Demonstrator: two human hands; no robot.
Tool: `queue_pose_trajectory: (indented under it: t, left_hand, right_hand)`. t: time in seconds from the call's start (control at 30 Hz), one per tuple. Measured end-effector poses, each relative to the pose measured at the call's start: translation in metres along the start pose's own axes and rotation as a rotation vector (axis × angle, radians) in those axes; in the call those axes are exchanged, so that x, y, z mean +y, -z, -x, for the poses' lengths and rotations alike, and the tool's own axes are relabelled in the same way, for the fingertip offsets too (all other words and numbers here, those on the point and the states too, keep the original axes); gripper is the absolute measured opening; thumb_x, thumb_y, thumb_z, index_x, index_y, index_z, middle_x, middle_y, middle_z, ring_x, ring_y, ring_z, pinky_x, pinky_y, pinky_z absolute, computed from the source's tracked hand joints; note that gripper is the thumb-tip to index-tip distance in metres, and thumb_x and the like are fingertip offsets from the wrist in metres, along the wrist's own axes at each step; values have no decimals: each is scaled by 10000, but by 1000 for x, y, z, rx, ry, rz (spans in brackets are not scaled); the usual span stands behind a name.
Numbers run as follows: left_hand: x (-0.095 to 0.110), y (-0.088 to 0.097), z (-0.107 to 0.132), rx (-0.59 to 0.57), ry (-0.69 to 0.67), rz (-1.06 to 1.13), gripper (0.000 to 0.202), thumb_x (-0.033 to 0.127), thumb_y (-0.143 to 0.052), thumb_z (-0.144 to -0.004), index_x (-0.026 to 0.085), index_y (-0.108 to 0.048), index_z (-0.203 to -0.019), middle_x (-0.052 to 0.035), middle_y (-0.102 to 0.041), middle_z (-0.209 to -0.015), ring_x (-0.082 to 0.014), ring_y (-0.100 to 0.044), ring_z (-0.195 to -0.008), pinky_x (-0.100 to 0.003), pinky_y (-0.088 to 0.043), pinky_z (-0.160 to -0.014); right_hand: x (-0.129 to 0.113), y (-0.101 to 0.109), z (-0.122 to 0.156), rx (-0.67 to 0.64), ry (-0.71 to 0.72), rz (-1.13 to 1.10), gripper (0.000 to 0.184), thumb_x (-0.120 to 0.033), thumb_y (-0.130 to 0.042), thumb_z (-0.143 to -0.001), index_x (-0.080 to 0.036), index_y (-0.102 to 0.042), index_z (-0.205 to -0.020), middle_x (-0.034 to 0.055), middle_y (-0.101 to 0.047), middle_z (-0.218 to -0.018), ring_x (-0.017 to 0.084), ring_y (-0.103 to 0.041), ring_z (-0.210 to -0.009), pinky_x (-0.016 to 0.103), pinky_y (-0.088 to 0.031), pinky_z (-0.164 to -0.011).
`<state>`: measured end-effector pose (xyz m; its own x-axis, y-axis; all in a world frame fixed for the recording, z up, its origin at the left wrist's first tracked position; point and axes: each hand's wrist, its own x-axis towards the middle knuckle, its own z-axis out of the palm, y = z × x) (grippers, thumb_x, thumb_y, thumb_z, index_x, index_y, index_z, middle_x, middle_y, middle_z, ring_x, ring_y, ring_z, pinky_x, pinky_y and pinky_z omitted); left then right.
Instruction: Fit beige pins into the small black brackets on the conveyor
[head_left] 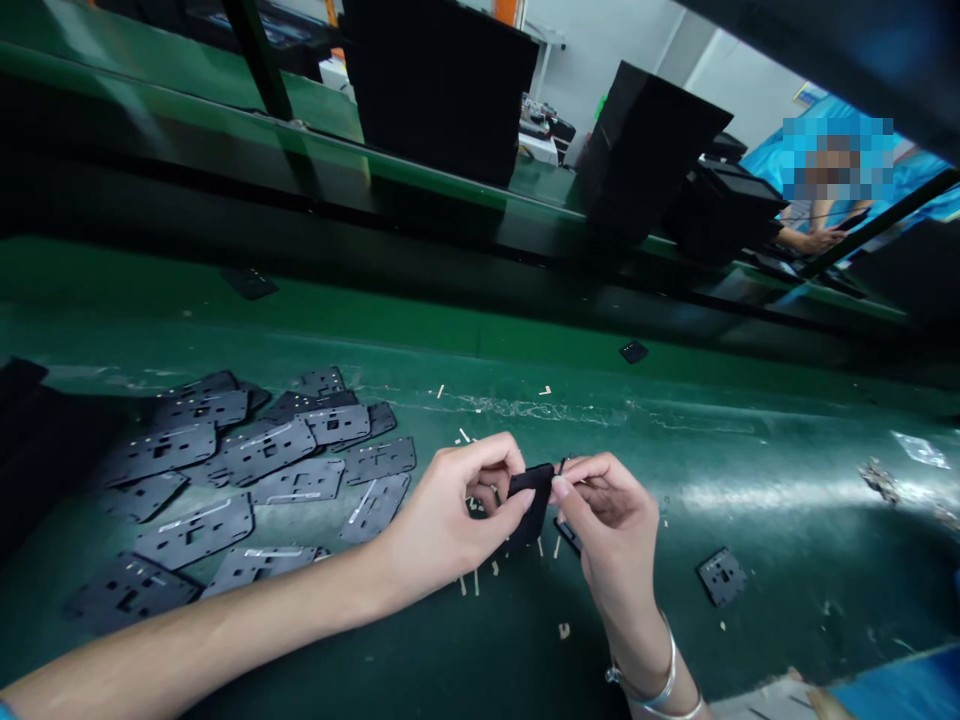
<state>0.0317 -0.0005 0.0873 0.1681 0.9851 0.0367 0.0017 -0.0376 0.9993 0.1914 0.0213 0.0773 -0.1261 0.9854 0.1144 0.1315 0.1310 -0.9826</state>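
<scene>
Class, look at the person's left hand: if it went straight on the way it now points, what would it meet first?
The left hand already touches the black piece pinched between both hands, so that comes first; the right hand seems to lie just beyond, though depth is hard to judge.

A hand could pass over the green tabletop to the right of the right hand, going around a lone black perforated plate. Left of the left hand, overlapping black plates lie in the way; farther back, a raised green shelf carrying upright black trays blocks reach.
</scene>
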Motion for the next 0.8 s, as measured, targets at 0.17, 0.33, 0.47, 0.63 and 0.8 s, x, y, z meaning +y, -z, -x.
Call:
queue_pose_trajectory:
  t: [0.17, 0.33, 0.47, 0.63, 0.8]
  left_hand:
    - [0, 1, -1, -10, 5, -4, 138, 195, -531, -822, 174, -460, -705, 28, -492, -641, -90, -468, -566, -196, -404, -510]
    - [1, 1, -1, -7, 13, -13, 128, 204, -529, -818, 175, -467, -709, 26, -493, -641, -95, -477, -568, -200, -421, -514]
    - [3, 1, 0, -18, 17, -8, 127, 207, -531, -815, 174, -472, -708, 25, -493, -638, -99, -483, -566, -199, -432, -504]
    - [3, 2, -1, -31, 7, -23, 122, 196, -520, -822, 172, -475, -711, 24, -497, -651, -98, -490, -569, -197, -432, -501]
    - [0, 4, -4, -21, -35, -149, 110, 174, -511, -823, 165, -504, -714, 17, -507, -661, -99, -484, -576, -205, -414, -520]
  right_hand:
    - [1, 0, 0, -8, -4, -27, 58, -212, -647, -773, -199, -628, -720, 4, -596, -735, 102, -552, -588, 208, -430, -483]
    - [2, 0, -1, -1, -14, -32, 63, -224, -651, -768, -194, -628, -717, 7, -596, -729, 103, -548, -578, 210, -432, -475]
    - [2, 0, -1, -4, -13, -38, 60, -207, -652, -767, -191, -630, -714, -1, -594, -715, 92, -538, -567, 198, -419, -468]
    - [1, 2, -3, -16, -48, -24, 70, -216, -665, -755, -182, -633, -702, -2, -607, -692, 85, -518, -539, 192, -397, -454]
    - [5, 5, -8, -24, -118, -24, 95, -252, -708, -716, -180, -651, -693, -6, -619, -617, 103, -539, -518, 202, -392, -437]
